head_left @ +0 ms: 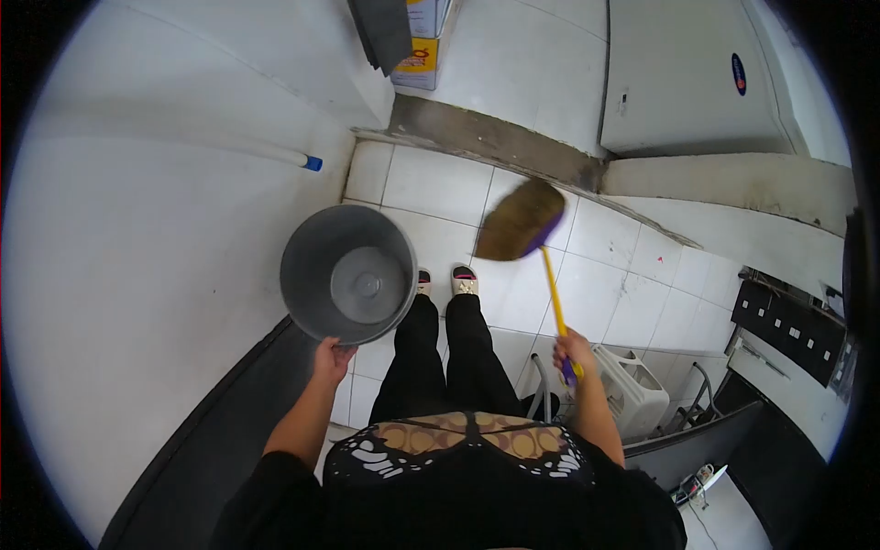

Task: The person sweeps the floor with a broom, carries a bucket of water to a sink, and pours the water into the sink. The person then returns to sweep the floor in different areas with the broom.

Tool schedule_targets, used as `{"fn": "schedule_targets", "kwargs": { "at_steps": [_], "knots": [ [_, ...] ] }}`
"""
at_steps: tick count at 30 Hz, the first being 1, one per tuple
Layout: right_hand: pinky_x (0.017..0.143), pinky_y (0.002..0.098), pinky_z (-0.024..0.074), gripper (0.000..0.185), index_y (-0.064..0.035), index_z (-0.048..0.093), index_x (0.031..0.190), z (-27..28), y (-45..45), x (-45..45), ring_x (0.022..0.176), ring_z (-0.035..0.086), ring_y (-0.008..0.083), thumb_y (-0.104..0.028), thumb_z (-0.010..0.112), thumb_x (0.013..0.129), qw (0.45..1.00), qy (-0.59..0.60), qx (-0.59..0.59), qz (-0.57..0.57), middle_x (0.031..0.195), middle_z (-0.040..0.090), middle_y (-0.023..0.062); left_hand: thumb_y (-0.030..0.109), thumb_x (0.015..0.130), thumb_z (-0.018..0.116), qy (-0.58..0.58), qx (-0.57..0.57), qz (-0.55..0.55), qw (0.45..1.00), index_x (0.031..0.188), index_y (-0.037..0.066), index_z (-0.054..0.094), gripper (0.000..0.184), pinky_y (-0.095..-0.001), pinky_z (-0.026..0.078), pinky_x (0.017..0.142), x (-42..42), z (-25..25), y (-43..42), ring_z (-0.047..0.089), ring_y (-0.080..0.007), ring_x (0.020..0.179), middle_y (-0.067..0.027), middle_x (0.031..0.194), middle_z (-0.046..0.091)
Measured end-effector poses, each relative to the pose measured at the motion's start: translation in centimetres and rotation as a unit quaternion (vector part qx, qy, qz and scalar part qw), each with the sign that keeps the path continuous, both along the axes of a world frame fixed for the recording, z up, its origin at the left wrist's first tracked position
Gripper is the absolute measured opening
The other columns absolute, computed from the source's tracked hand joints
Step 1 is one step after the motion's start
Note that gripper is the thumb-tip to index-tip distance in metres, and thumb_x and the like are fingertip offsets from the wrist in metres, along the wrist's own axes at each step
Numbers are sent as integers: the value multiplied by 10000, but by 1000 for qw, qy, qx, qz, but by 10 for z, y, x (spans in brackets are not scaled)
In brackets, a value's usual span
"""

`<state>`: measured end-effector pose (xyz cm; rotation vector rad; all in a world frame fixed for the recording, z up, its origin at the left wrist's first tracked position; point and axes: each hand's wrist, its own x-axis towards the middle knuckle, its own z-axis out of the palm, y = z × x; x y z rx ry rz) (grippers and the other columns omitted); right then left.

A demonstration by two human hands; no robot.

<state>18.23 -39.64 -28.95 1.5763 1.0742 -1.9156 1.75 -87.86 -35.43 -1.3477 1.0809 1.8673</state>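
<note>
My left hand grips the near rim of a round grey plastic bucket, its fingers curled over the edge. The bucket's open mouth faces up toward me, and nothing shows inside it. On the other side, my right hand is wrapped around the yellow handle of a broom. Purple shows at the handle's near end and at the broom's head. Its brown bristles point forward and left over the white floor tiles; whether they touch the floor I cannot tell.
A raised step edge crosses the floor ahead. A white plastic stool stands right of my right hand, near metal chair legs. Left is a white wall with a blue-capped pole. A yellow-and-white box and white appliance stand beyond.
</note>
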Motion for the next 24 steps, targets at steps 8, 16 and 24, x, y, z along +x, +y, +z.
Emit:
{"fn": "schedule_targets", "kwargs": {
  "at_steps": [8, 16, 24],
  "knots": [
    [316, 240, 326, 292, -89, 403, 1089, 141, -31, 51, 354, 341, 94, -90, 439, 800, 985, -47, 3, -166, 520, 362, 4, 96, 719, 474, 63, 49, 6, 997, 952, 44, 481, 239, -437, 439, 807, -63, -120, 64, 541, -257, 867, -96, 934, 545],
    [329, 220, 315, 413, -43, 355, 1155, 159, -46, 40, 352, 353, 94, -81, 475, 762, 989, -68, -21, -126, 506, 352, 6, 47, 719, 453, 98, 40, 89, 990, 911, 22, 472, 195, -430, 458, 728, -126, -220, 115, 546, -250, 810, -104, 899, 541],
    [379, 188, 277, 508, 21, 342, 1200, 140, -67, 45, 390, 355, 78, -69, 494, 725, 995, -89, 2, -48, 525, 389, -1, 80, 768, 437, 103, 45, 124, 986, 929, 26, 464, 172, -393, 481, 669, -164, -270, 120, 553, -255, 773, -108, 906, 538]
  ]
}}
